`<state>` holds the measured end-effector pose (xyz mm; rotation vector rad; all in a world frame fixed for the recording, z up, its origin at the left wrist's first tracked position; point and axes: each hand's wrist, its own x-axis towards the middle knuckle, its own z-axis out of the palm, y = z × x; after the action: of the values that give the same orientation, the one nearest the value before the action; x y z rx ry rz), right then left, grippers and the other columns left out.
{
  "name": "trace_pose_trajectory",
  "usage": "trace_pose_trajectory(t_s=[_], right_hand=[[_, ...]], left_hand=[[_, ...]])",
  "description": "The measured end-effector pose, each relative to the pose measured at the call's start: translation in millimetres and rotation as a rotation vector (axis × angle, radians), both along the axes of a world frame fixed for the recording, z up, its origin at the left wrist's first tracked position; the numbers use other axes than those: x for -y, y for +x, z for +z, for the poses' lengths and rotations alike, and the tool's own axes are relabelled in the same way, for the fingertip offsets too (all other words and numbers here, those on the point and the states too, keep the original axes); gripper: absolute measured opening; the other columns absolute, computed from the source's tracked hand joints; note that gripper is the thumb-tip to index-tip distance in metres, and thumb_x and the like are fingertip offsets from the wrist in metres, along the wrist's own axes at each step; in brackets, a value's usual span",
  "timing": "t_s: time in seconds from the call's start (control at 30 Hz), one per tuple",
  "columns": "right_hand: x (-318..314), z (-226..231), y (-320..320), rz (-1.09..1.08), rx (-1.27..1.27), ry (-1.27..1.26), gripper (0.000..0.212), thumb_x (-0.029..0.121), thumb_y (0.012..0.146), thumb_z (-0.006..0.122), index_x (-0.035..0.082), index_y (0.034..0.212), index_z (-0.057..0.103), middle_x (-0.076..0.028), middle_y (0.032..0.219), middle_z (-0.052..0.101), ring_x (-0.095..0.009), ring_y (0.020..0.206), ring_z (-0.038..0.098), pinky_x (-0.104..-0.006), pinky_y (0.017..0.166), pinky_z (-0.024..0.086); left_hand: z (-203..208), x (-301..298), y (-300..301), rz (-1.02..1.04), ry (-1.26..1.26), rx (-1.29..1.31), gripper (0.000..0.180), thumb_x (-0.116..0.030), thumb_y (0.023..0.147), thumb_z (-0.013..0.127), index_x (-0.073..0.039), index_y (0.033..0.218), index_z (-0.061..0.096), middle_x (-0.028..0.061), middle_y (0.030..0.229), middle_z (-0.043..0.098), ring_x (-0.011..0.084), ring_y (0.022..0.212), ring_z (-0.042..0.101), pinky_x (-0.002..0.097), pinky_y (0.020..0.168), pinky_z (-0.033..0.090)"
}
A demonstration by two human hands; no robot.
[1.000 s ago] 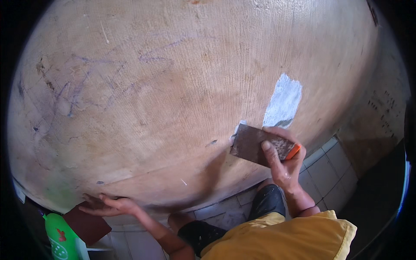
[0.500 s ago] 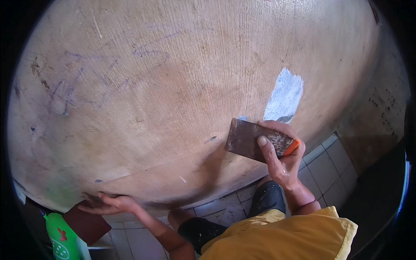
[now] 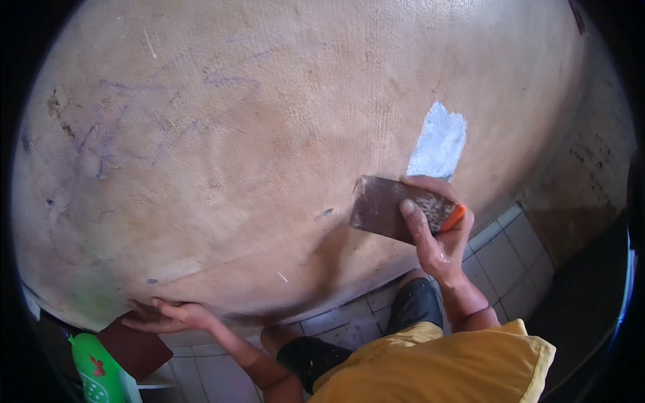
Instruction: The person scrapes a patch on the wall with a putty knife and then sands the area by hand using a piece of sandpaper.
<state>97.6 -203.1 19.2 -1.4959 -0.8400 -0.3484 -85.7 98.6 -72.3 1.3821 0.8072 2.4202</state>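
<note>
My right hand grips a sanding block, a dark brown rectangle with pale dust on its face and an orange end by my palm. My thumb lies across its face and my fingers go behind it. The block is against or very close to the tan wall, just below a pale bluish-white patch. At the lower left, my left hand has its fingers stretched out by the wall's foot. A dark red-brown sheet shows just below those fingers; whether they touch it I cannot tell.
A green thing with a red mark stands at the lower left, beside a white ledge. White floor tiles run along the wall's base, under my legs. Another stained wall meets it at the right.
My right hand and the sanding block have shifted slightly upward, hiding a small bluish spot at the block's upper edge. My left hand has stayed in place.
</note>
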Motion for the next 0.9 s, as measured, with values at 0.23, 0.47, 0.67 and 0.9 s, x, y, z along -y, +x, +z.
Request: trace_pose_trajectory(t_s=[0.23,0.47,0.67,0.9], right_hand=[[4.3,-5.9,-0.5,0.06,-0.087,0.076,0.023,0.007,0.084,0.061,-0.002,0.105,0.06,-0.006,0.088,0.063,-0.009,0.078,0.057,-0.0225,0.07,0.046],[-4.8,-1.6,-9.8,0.051,-0.031,0.02,0.022,0.006,0.085,0.06,-0.002,0.105,0.06,-0.006,0.087,0.063,-0.009,0.077,0.057,-0.0227,0.07,0.046],[4.0,3.9,3.0,-0.011,0.09,-0.012,0.023,0.005,0.084,0.061,-0.002,0.106,0.06,-0.006,0.087,0.064,-0.009,0.077,0.057,-0.0226,0.069,0.047],[9.0,-3.7,4.3,0.076,0.028,0.024,0.022,0.002,0.083,0.06,-0.003,0.105,0.06,-0.009,0.091,0.064,-0.01,0.081,0.058,-0.0231,0.072,0.047]], left_hand=[[4.0,-1.8,-1.3,0.05,0.029,-0.019,0.071,-0.027,0.089,0.047,0.002,0.142,0.008,0.029,0.137,0.031,0.0364,0.125,0.038,0.0457,0.099,0.035],[0.4,-2.4,-3.5,0.02,0.008,-0.018,0.071,-0.026,0.089,0.047,0.002,0.141,0.009,0.0287,0.138,0.028,0.0359,0.125,0.038,0.0449,0.1,0.035],[3.7,2.4,5.5,0.048,0.028,-0.001,0.069,-0.024,0.09,0.046,0.003,0.141,0.008,0.0289,0.136,0.031,0.0356,0.124,0.039,0.0442,0.1,0.035],[3.0,-2.5,-1.6,0.1,-0.002,-0.022,0.072,-0.028,0.088,0.047,0.003,0.141,0.009,0.0284,0.138,0.029,0.0356,0.124,0.039,0.0447,0.099,0.036]])
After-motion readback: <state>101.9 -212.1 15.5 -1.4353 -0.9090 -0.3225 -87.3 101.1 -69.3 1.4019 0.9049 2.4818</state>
